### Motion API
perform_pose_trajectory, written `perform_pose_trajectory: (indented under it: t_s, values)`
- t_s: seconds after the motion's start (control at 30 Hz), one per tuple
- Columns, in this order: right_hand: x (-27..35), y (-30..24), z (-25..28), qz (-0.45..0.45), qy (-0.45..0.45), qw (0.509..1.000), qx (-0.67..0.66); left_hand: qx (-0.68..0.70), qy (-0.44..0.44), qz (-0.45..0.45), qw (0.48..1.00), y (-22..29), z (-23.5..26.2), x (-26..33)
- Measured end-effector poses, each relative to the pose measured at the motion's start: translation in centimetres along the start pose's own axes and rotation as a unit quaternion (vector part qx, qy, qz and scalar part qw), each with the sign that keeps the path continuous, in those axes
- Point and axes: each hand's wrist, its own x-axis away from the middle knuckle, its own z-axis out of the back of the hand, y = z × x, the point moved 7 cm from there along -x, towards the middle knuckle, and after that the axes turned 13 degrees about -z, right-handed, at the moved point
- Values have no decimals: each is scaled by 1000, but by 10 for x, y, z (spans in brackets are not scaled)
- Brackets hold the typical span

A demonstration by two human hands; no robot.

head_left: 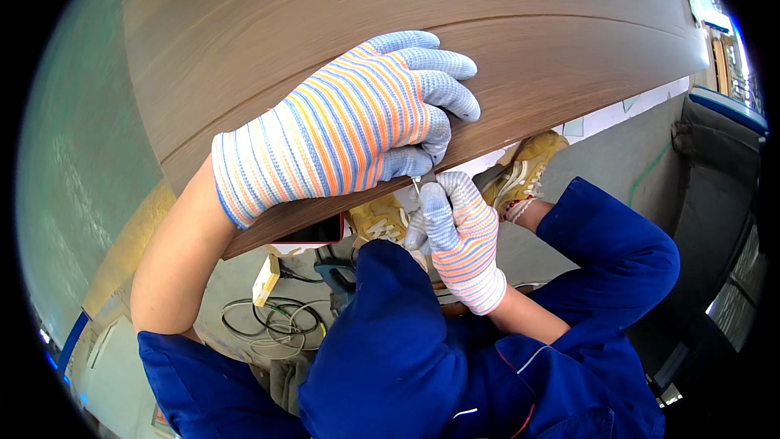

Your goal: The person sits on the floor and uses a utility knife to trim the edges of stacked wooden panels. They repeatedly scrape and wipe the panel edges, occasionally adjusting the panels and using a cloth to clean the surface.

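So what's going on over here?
A person in blue work clothes and striped gloves is working at the near edge of a brown wood-look panel. The left hand lies over the panel, thumb side at that edge. The right hand is just beyond the edge, fingertips close together by a small light-coloured piece. The piece sits between both hands, too small to identify, and I can't tell which hand grips it.

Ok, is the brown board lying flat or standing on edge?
Lying flat: the brown board shows its broad face to the head camera, with the left hand over it. Any slight tilt I cannot tell.
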Motion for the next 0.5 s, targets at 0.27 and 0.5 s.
perform_pose_trajectory:
  t_s: [0.27, 0.5]
  values:
    - [2, 14, -22, -34, -51, 998, -9, -23, -13, 24, 999, 8, -3, 25]
    - [14, 16, -58, -36, -46, 998, 19, -25, -21, 35, 999, 25, 11, 59]
